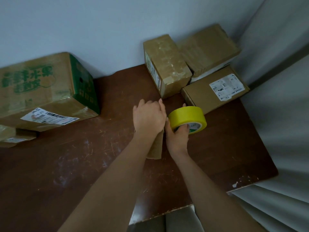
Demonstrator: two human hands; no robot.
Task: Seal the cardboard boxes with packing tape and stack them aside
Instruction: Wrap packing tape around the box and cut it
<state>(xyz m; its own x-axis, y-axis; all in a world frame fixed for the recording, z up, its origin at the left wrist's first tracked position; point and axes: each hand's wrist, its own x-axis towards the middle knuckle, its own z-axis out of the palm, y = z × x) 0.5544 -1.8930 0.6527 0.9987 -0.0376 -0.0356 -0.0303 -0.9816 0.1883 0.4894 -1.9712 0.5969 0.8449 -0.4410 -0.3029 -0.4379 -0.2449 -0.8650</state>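
Scratched dark-brown table [70, 164]. On it: big green-printed carton [41, 91] upper left, small box [13, 136] at left edge, taped box [167, 67] and flat labelled box [205, 92] upper right, narrow box [156, 146] at centre.

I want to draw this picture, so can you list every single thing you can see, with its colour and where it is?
tape roll: 1, yellow, mid-table, in the right hand's grip
small box: 1, brown, mid-table under the left hand, mostly hidden
big printed box: 1, brown and green, left by the wall
low box: 1, brown, far left edge, partly cut off
boxes in the corner: 3, brown, back right, one lying on another
table: 1, dark brown, scratched
wall: 1, pale blue-grey, behind
curtain: 1, pale grey, right
left hand: 1, resting on the small box
right hand: 1, holding the tape roll
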